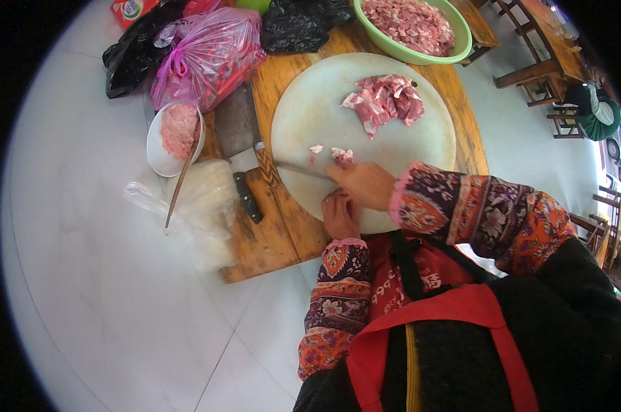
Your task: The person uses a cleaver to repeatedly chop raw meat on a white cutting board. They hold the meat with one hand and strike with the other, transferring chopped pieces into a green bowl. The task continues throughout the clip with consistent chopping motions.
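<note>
My right hand (367, 185) is closed around a knife (304, 171), its narrow-looking blade pointing left over the round pale cutting board (300, 113). The knife's handle is hidden in the grip. Small pieces of raw meat (342, 155) lie just beyond the fingers, with a whitish scrap (316, 149) to their left. My left hand (339, 213) rests at the board's near edge, below the right hand, fingers curled; whether it holds anything is hidden. Farther back on the board lies a larger heap of raw meat chunks (387, 100).
A green basin (465, 38) of chopped meat stands behind the board. Left are a broad cleaver blade (235, 121), a black knife handle (247, 197), a white bowl (156, 149) of minced meat with a stick, and plastic bags (212, 51). A person (596, 113) sits far right.
</note>
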The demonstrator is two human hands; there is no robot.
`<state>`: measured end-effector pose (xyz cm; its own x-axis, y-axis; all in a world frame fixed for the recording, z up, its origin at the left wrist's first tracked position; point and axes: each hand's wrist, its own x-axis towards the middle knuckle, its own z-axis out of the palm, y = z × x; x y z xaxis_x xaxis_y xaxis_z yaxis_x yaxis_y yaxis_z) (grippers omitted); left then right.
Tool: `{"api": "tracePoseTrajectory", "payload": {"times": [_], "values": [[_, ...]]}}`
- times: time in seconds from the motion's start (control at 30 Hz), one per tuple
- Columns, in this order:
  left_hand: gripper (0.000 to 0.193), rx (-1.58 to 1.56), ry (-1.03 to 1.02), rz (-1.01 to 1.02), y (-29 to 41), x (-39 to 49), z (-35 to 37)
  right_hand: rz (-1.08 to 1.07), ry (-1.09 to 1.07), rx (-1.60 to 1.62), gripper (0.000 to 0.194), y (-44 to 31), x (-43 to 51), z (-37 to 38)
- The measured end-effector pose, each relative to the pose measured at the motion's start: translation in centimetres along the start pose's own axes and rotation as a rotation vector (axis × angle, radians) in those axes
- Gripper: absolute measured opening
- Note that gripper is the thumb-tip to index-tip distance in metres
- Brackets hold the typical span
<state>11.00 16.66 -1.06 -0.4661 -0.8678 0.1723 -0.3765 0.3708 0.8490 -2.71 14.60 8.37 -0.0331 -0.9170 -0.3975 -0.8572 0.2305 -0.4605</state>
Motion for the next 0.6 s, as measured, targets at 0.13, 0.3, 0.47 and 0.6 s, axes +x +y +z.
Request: {"api": "tracePoseTrajectory", "payload": {"times": [0.13,0.3,0.47,0.6], "values": [[0.014,-0.055,0.015,0.013,-0.1,0.0,-0.1,0.010,0.056,0.113,0.031,0.6,0.1,-1.6],[0.014,-0.049,0.034,-0.008,0.3,0.0,0.1,0.107,-0.223,0.044,0.029,1.8,-8.7,-4.3],[0.016,0.029,0.021,0.014,0.4,0.1,0.0,0.111,-0.191,-0.059,0.035,1.0,-7.1,-2.3],[0.019,0.035,-0.017,0.019,0.3,0.0,-0.1,0.006,-0.002,0.030,0.034,-0.5,0.4,-0.3]]}}
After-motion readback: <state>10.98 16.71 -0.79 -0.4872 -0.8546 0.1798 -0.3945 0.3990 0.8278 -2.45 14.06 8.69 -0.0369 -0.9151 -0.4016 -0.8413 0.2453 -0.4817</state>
